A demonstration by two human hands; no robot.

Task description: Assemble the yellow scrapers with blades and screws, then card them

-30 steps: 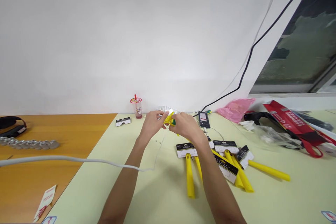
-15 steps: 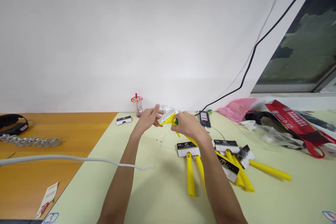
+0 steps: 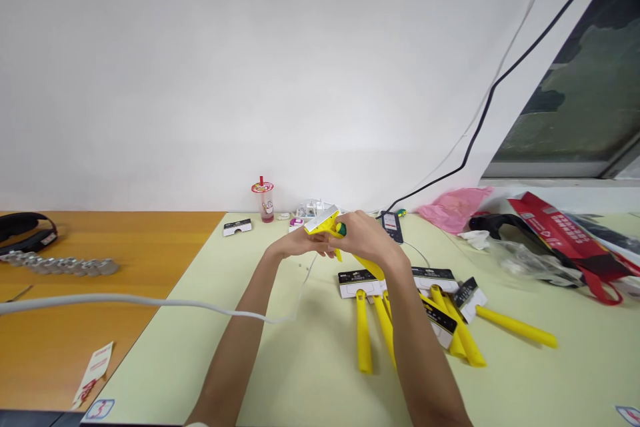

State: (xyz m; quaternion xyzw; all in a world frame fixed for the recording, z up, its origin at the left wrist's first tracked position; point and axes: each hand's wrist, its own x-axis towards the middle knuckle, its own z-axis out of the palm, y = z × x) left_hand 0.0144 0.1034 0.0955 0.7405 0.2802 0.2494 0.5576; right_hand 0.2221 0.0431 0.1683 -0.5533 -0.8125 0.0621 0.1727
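A yellow scraper [image 3: 327, 223] with a pale, flat metal head is held up over the table between my two hands. My right hand [image 3: 367, 238] is closed around it from the right, and a dark green, rounded piece [image 3: 341, 229] shows at its fingertips; I cannot tell what that piece belongs to. Behind and below the scraper's head, my left hand [image 3: 297, 243] has its fingers curled around the yellow body, partly hidden. To the right of the hands and beyond my right forearm lie several yellow handles [image 3: 364, 333] with black-and-white cardboard sleeves [image 3: 354, 276].
A lidded cup [image 3: 267, 203] with a red straw stands by the wall, near a loose cardboard sleeve [image 3: 237, 227]. A phone [image 3: 392, 227] lies behind my right hand. A white cable [image 3: 200, 307] crosses the foreground. Bags [image 3: 555, 230] crowd the right side.
My left hand has moved right and down, from spread fingers beside the scraper to curled fingers beneath it. My right hand still holds the scraper, shifted slightly right.
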